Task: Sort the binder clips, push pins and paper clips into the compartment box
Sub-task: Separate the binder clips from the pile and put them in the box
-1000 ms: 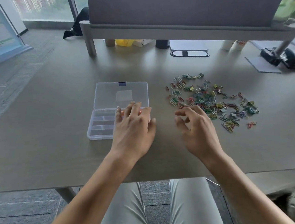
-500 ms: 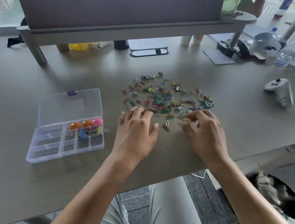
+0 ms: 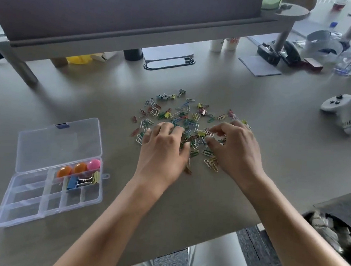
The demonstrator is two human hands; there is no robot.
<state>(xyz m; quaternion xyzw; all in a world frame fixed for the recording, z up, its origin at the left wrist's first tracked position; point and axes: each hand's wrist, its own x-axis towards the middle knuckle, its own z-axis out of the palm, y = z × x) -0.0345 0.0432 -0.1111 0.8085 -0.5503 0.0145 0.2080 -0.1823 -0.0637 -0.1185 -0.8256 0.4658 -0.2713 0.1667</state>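
- Since paper clips [image 3: 211, 164] lie loose at the near edge, best gathered there first.
- Left hand [image 3: 164, 151]: fingers flat, pressing the heap, gripping nothing.
- Right hand [image 3: 235, 148]: fingertips curled into the clips; actual pinch impossible to tell.
- Compartment box [image 3: 26, 202] open, well left.
- Binder clips [image 3: 166, 96] farthest; better picked singly.
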